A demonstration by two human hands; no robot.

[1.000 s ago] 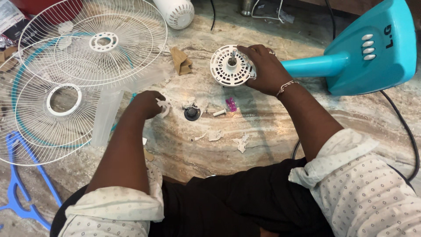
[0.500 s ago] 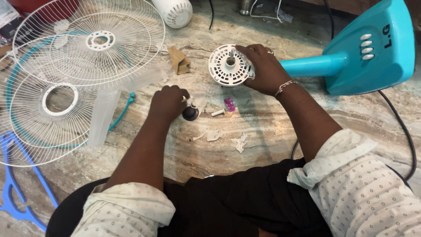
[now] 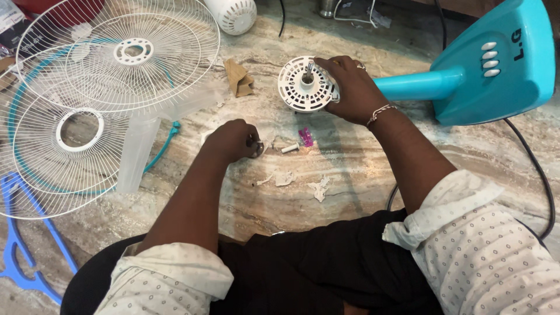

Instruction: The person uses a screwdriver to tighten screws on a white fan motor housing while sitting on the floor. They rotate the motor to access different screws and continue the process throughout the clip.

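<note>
Left hand (image 3: 233, 141) shifted onto small dark round part (image 3: 257, 148), fingers now clamped on it; right hand (image 3: 350, 87) grips white motor housing (image 3: 306, 84), steadying it.

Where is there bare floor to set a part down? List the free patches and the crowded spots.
Free: the stone floor between the right forearm and the teal fan base, and the strip near the knees below the paper scraps. Crowded: between the left hand and right hand, with small parts; the white fan guards fill the left.
</note>
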